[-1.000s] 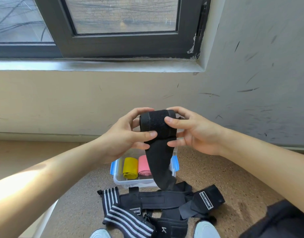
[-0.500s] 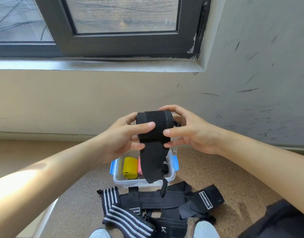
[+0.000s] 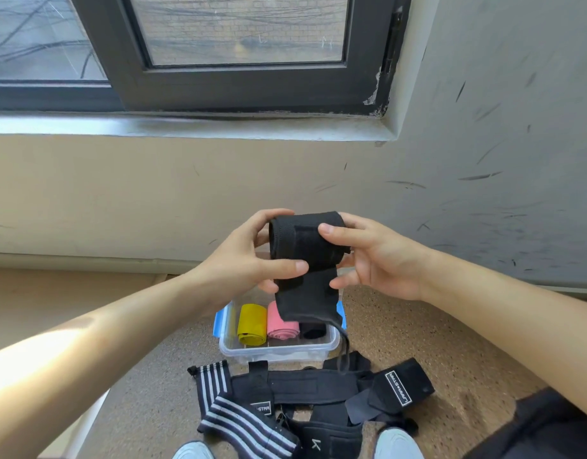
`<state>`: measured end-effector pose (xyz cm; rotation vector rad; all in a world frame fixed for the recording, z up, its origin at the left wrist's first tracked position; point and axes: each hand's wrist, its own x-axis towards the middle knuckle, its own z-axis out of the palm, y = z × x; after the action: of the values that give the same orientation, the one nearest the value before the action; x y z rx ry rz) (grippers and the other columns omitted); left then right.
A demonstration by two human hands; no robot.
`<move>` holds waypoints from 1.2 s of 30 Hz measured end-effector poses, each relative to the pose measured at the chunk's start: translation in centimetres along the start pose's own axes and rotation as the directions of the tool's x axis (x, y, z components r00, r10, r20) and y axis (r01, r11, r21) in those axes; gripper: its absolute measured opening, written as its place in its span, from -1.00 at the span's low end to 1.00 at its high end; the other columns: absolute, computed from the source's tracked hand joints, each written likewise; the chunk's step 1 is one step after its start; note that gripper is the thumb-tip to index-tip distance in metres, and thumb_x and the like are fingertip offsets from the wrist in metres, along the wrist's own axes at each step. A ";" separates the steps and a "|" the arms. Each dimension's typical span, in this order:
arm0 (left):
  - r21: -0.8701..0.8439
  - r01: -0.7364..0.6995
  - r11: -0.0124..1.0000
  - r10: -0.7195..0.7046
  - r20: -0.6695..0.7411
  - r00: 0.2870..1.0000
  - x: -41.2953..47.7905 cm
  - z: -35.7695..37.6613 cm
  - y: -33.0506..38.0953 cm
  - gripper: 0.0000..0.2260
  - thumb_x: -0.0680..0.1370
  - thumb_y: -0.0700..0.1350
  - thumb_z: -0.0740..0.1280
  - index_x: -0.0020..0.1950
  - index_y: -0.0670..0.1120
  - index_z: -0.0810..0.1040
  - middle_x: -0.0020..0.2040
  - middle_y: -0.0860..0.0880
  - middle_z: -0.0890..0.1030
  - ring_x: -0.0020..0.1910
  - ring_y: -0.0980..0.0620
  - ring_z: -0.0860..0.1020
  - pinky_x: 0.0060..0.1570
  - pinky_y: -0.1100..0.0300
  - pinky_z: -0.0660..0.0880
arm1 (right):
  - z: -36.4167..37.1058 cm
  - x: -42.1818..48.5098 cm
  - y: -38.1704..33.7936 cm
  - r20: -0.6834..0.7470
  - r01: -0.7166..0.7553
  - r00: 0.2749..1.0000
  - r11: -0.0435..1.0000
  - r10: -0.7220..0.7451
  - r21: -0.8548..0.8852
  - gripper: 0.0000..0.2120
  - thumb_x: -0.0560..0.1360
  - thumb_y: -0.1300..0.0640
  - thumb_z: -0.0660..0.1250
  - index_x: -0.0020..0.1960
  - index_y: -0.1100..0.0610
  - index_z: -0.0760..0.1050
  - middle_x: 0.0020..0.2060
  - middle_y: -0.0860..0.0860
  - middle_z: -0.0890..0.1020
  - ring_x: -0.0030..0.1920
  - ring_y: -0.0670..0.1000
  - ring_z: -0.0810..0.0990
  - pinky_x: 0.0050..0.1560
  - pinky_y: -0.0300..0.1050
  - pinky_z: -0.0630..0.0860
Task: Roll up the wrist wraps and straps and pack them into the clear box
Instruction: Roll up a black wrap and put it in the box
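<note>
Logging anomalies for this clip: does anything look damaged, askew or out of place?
Nothing odd among the task things: the black wrap is half rolled between left hand and right hand. Only wear: chipped paint at the window frame corner, dark scuffs on the grey wall.

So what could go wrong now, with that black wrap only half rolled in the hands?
The black wrap is pinched only between the left hand and right hand; a slip could let the roll unwind. Its thin loop dangles by the clear box and might snag the rim. A yellow roll, pink roll and black roll already sit inside, so space may run tight.
</note>
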<state>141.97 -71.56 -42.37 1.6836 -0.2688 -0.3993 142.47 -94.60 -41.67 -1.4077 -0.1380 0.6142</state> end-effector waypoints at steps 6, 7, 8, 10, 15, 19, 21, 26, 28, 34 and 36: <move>-0.174 0.229 0.958 -0.208 0.128 0.970 -0.2 0.1 0.6 -0.57 0.52 0.20 0.39 0.35 0.10 0.56 0.18 -0.07 0.70 0.02 -0.09 0.70 -0.29 0.18 0.59 | -0.5 0.0 -0.1 -0.014 0.091 0.996 0.996 -0.091 -0.006 -0.53 0.52 0.23 0.42 0.40 0.10 0.43 0.18 0.12 0.61 0.15 0.20 0.70 -0.08 -0.01 0.67; -0.194 0.227 0.954 -0.207 0.120 0.971 -0.1 0.2 0.8 -0.58 0.53 0.19 0.41 0.35 0.08 0.57 0.19 -0.08 0.70 0.04 -0.09 0.70 -0.26 0.16 0.60 | -0.4 0.0 0.0 -0.019 0.102 0.995 0.995 -0.102 -0.024 -0.53 0.52 0.26 0.43 0.40 0.08 0.44 0.19 0.12 0.59 0.15 0.20 0.70 -0.07 0.01 0.67; -0.217 0.222 0.951 -0.204 0.104 0.974 -0.1 0.3 0.8 -0.59 0.53 0.16 0.42 0.35 0.06 0.57 0.19 -0.09 0.70 0.05 -0.10 0.71 -0.24 0.15 0.62 | -0.3 0.0 0.0 -0.024 0.114 0.993 0.992 -0.115 -0.048 -0.52 0.52 0.29 0.43 0.39 0.06 0.44 0.22 0.12 0.57 0.15 0.20 0.70 -0.06 0.03 0.68; -0.261 0.204 0.943 -0.194 0.065 0.979 0.1 0.2 0.6 -0.55 0.49 0.06 0.47 0.35 -0.01 0.55 0.21 -0.13 0.69 0.09 -0.15 0.71 -0.18 0.10 0.66 | -0.1 0.0 0.3 -0.030 0.153 0.987 0.977 -0.159 -0.146 -0.48 0.51 0.33 0.44 0.40 0.02 0.42 0.27 0.11 0.54 0.13 0.17 0.70 -0.04 0.10 0.69; -0.291 0.129 0.948 -0.116 0.060 0.991 0.2 -0.3 0.1 -0.48 0.43 -0.21 0.50 0.38 -0.11 0.50 0.09 -0.16 0.70 -0.02 -0.12 0.71 -0.23 0.15 0.62 | -0.4 0.1 0.5 0.063 0.083 0.995 0.983 -0.074 -0.161 -0.47 0.52 0.18 0.47 0.44 -0.03 0.41 0.32 0.12 0.53 0.19 0.19 0.67 -0.03 0.12 0.68; -0.232 0.052 0.971 -0.048 0.025 0.999 0.2 -0.5 -0.2 -0.42 0.36 -0.26 0.55 0.35 -0.04 0.53 -0.02 -0.12 0.70 -0.13 -0.02 0.67 -0.16 0.16 0.54 | -0.6 0.1 0.1 0.110 -0.079 0.990 0.993 0.088 -0.083 -0.52 0.56 -0.22 0.32 0.39 -0.01 0.52 0.23 0.11 0.63 0.10 0.18 0.65 -0.05 0.05 0.66; -0.147 0.006 0.989 -0.007 -0.007 1.000 0.2 -0.5 -0.5 -0.41 0.30 -0.22 0.58 0.30 0.04 0.57 0.03 -0.06 0.71 -0.04 -0.03 0.67 -0.07 0.05 0.57 | -0.6 0.2 0.2 0.077 -0.088 0.993 0.996 0.090 -0.025 -0.50 0.55 -0.20 0.34 0.38 0.06 0.53 0.13 0.11 0.63 0.05 0.17 0.65 -0.09 0.03 0.66; 0.076 -0.017 0.997 0.014 0.039 0.999 0.1 -0.8 -0.6 -0.39 0.31 -0.18 0.56 0.33 0.10 0.54 0.08 0.05 0.69 -0.06 0.08 0.67 -0.18 0.03 0.59 | -0.7 0.6 0.6 0.091 -0.044 0.995 0.999 0.044 0.003 -0.49 0.50 0.05 0.44 0.39 0.17 0.47 0.09 0.15 0.64 0.03 0.17 0.67 -0.17 -0.08 0.67; 0.099 0.066 0.993 -0.076 0.095 0.993 0.1 -1.2 -0.6 -0.45 0.35 0.03 0.54 0.33 0.14 0.54 0.06 0.07 0.68 -0.07 0.13 0.64 -0.30 0.16 0.51 | -0.9 0.7 0.9 0.083 -0.013 0.996 1.000 0.015 -0.016 -0.51 0.47 0.11 0.46 0.37 0.17 0.48 0.09 0.12 0.63 0.06 0.16 0.69 -0.14 -0.06 0.67; 0.071 0.208 0.975 -0.216 0.114 0.970 0.1 -1.9 -1.5 -0.55 0.45 0.11 0.45 0.29 -0.01 0.58 0.09 -0.10 0.70 0.03 -0.06 0.70 -0.06 0.07 0.61 | -0.4 0.8 2.6 0.055 0.080 0.996 0.987 -0.073 -0.142 -0.50 0.40 0.25 0.52 0.31 0.11 0.49 0.17 0.17 0.57 0.18 0.25 0.66 0.12 0.20 0.65; 0.085 0.204 0.975 -0.213 0.119 0.970 -0.1 -2.3 -2.2 -0.53 0.41 -0.01 0.51 0.30 -0.05 0.56 0.09 -0.15 0.71 0.03 -0.12 0.72 -0.06 0.11 0.64 | -0.1 1.0 3.4 0.046 0.086 0.996 0.949 -0.075 -0.305 -0.48 0.39 0.28 0.57 0.28 0.06 0.48 0.19 0.18 0.57 0.13 0.21 0.68 0.10 0.19 0.66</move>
<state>142.66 -69.12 -44.27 1.7660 -0.2024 -0.6630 142.25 -94.13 -45.13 -1.6831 -0.3281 0.5652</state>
